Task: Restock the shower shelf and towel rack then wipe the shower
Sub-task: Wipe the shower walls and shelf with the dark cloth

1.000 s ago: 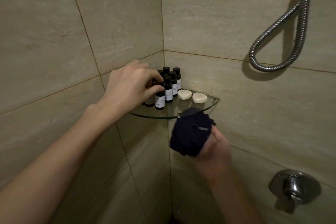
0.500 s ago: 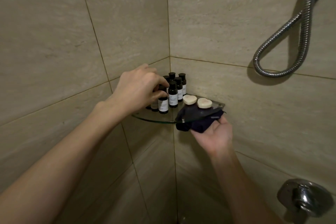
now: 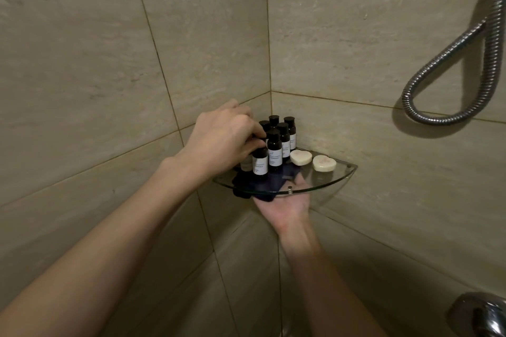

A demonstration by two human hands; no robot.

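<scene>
Under the glass shelf point(image 3: 332, 185), in the corner where the two tiled walls meet, the right hand point(image 3: 284, 206) lies palm up with its fingers stretched flat, pressing a dark cloth point(image 3: 256, 182) against the underside of the pane; the cloth is bunched toward the left half of the shelf, directly below the bottles point(image 3: 283, 139). On top, the left hand point(image 3: 221, 139) reaches in from the left and pinches the cap of the front bottle point(image 3: 260, 163) between thumb and curled fingers; the bottles stand upright, packed close in the back corner, and two pale soaps point(image 3: 300, 157) sit just to their right, near the curved front edge. The wipe, as I judge it, must run sideways along the underside, from below the bottles toward the right-hand wall; the walls close off the back and both ends, so open room lies only forward and down, toward the person. Upward pressure could jolt the bottles, which the left hand seems placed to steady; the hose point(image 3: 449, 60) hangs well apart on the right.
</scene>
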